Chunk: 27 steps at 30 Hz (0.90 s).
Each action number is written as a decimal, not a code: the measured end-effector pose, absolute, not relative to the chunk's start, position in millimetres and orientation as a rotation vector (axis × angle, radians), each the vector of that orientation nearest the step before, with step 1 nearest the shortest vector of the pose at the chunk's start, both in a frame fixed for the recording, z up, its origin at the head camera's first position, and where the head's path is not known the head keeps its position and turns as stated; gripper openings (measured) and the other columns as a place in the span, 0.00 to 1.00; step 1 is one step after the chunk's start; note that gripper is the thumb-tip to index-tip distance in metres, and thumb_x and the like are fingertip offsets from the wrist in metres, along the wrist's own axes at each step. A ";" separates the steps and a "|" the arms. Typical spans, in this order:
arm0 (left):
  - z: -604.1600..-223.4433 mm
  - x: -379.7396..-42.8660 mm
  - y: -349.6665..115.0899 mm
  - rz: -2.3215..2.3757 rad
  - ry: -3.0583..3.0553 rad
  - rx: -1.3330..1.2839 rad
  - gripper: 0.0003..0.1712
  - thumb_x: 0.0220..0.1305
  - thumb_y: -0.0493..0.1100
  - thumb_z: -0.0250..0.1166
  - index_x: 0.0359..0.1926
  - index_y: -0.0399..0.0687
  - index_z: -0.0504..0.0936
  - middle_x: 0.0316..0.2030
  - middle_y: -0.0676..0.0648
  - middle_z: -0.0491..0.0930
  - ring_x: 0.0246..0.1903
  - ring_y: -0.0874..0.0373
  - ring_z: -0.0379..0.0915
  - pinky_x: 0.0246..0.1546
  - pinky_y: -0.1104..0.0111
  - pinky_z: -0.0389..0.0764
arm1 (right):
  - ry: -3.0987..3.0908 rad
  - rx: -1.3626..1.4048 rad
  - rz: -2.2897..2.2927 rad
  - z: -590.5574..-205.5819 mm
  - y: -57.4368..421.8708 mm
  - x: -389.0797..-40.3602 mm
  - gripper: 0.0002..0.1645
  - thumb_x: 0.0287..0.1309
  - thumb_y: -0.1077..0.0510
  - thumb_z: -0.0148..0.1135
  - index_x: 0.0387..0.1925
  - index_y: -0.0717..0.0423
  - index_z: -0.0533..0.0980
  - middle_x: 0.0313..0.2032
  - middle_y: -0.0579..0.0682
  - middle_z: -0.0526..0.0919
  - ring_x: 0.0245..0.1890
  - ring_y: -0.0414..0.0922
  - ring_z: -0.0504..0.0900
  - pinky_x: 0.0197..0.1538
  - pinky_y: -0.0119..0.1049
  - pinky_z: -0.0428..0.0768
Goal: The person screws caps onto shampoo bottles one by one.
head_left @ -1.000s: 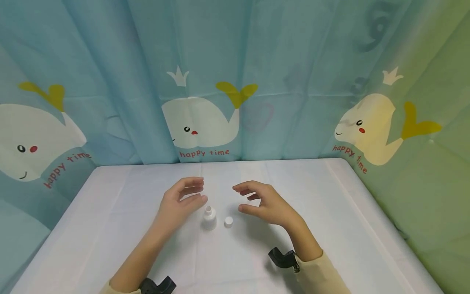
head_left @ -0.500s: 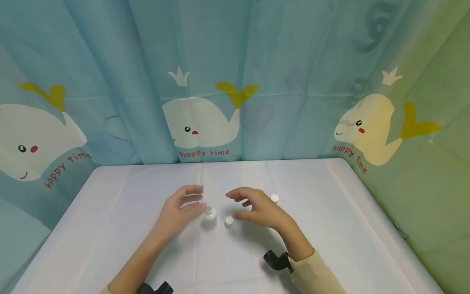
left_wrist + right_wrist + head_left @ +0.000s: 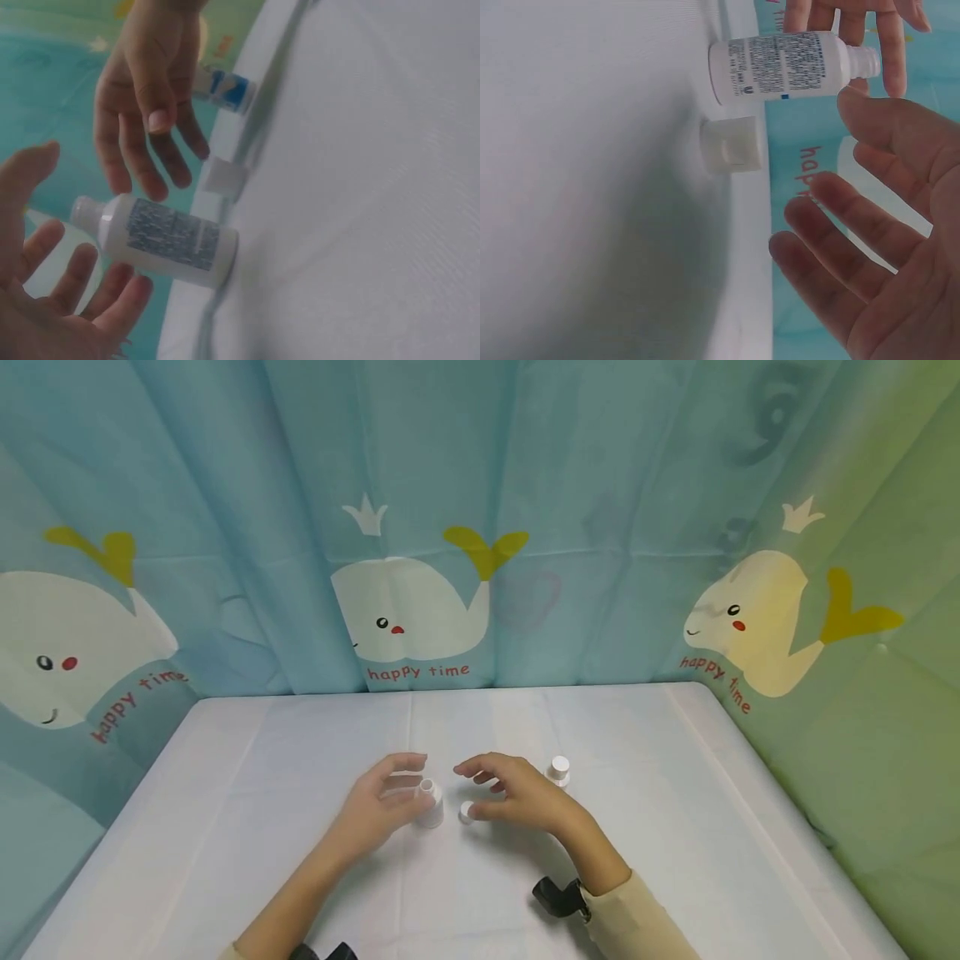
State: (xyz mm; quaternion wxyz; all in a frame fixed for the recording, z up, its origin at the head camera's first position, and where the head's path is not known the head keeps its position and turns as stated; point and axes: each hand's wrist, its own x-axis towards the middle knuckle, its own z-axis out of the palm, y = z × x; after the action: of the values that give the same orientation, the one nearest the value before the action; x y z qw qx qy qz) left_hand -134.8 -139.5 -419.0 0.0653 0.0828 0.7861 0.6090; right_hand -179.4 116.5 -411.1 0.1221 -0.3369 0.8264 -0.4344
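Note:
A small white bottle [image 3: 432, 814] stands upright and uncapped on the table, its printed label showing in both wrist views. My left hand [image 3: 382, 810] is at its left with fingers spread around the near side; whether the thumb touches the bottle I cannot tell. In the left wrist view the left hand [image 3: 60, 300] has a gap to the bottle [image 3: 169, 240]. The white cap [image 3: 466, 812] sits on the table right of the bottle, partly behind my right thumb. My right hand [image 3: 517, 793] hovers above the cap, fingers loosely bent and holding nothing; the cap [image 3: 733, 145] stands apart from them.
A second white bottle [image 3: 558, 771], with its cap on, stands behind my right hand; its blue and white label shows in the left wrist view. The white table [image 3: 637, 827] ends at a blue curtain [image 3: 585, 610] printed with whales. Black wrist mounts [image 3: 558, 897] sit on both forearms.
Both hands have come lower and closer to the uncapped bottle and cap, the right one moving leftward. The second bottle has come into view from behind the right hand.

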 end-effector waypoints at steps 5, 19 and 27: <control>-424.2 -134.3 -139.1 1.848 2.353 0.270 0.35 0.57 0.46 0.75 0.64 0.52 0.73 0.62 0.39 0.74 0.57 0.45 0.78 0.55 0.55 0.80 | 2.410 -0.994 -1.237 -415.0 113.5 -179.2 0.30 0.57 0.59 0.71 0.62 0.55 0.74 0.59 0.52 0.80 0.57 0.53 0.79 0.58 0.49 0.79; -435.1 -137.8 -138.9 1.803 2.360 0.353 0.38 0.56 0.43 0.76 0.66 0.49 0.71 0.60 0.40 0.74 0.57 0.44 0.77 0.57 0.56 0.79 | 2.513 -1.035 -1.049 -423.4 103.7 -179.2 0.30 0.53 0.58 0.73 0.60 0.51 0.77 0.56 0.46 0.82 0.54 0.46 0.79 0.56 0.40 0.78; -437.8 -137.6 -136.5 1.786 2.352 0.336 0.37 0.55 0.44 0.76 0.65 0.47 0.72 0.60 0.40 0.74 0.57 0.45 0.78 0.57 0.56 0.79 | 2.568 -1.013 -0.933 -425.9 98.1 -177.9 0.31 0.52 0.56 0.76 0.59 0.48 0.77 0.54 0.44 0.82 0.53 0.43 0.79 0.58 0.37 0.76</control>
State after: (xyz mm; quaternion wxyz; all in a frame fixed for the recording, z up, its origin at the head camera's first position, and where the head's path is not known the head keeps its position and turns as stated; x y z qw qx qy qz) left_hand -137.6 -136.5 -437.8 0.0846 0.1127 0.7885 0.5987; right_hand -177.9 98.1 -425.9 0.1135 -0.3455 0.8755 -0.3181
